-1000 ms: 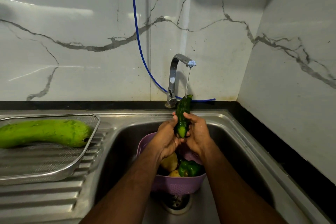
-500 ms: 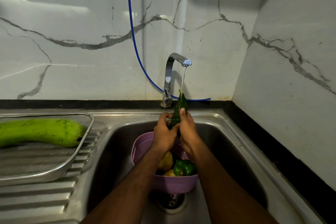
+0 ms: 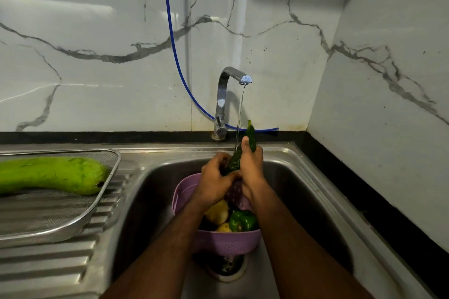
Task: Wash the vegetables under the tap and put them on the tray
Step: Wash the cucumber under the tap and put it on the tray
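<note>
left hand point(image 3: 216, 183) and right hand point(image 3: 251, 167) – both grasping the cucumber point(image 3: 239, 154) | cucumber under the tap point(image 3: 233, 94) stream, above the basket point(image 3: 226, 240) | gourd point(image 3: 51, 175) on the tray point(image 3: 73, 224)

one view only: a wide-angle head-worn camera, looking forward and down from above the sink point(image 3: 303, 177). it faces the marble back wall point(image 3: 97, 56), with the tap point(image 3: 224, 94) near centre. both forearms enter from the bottom edge, close to the lens. the tray point(image 3: 73, 221) lies at the left edge.
</note>
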`<action>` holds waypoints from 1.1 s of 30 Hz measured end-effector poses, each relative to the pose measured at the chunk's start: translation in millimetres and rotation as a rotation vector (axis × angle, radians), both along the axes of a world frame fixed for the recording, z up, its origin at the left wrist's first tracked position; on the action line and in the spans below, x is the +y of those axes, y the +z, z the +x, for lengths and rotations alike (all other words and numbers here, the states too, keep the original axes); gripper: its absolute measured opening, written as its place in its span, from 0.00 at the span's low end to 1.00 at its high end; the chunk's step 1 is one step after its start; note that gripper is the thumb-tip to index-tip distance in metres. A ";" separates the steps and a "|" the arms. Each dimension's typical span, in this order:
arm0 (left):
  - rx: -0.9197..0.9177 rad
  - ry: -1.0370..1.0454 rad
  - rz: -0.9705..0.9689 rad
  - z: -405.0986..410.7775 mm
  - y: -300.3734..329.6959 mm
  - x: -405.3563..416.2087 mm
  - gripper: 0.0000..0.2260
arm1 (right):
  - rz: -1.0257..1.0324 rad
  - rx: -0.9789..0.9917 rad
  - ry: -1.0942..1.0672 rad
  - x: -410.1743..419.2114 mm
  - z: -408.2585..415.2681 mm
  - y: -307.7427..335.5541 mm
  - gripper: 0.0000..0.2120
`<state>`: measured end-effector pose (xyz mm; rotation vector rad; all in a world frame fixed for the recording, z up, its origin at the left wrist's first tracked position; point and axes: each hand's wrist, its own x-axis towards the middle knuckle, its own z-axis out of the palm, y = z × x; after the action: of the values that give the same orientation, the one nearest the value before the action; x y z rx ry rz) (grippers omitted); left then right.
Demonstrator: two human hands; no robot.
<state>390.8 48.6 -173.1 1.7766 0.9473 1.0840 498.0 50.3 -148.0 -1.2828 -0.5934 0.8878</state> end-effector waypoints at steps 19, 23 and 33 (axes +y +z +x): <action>-0.457 -0.590 -1.037 -27.7 5.7 4.1 0.22 | 0.226 0.453 0.488 -22.5 0.0 13.4 0.07; -0.428 -0.513 -0.923 -23.5 5.5 0.8 0.21 | 0.161 0.474 0.400 -16.9 -1.0 12.6 0.12; -0.249 0.067 -0.330 -3.3 -0.3 -1.6 0.10 | -0.080 0.110 0.194 5.3 -9.7 -4.5 0.21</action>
<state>387.5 46.9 -173.4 1.3184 0.9728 1.0900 488.3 55.6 -152.5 -1.2534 -0.6072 1.1451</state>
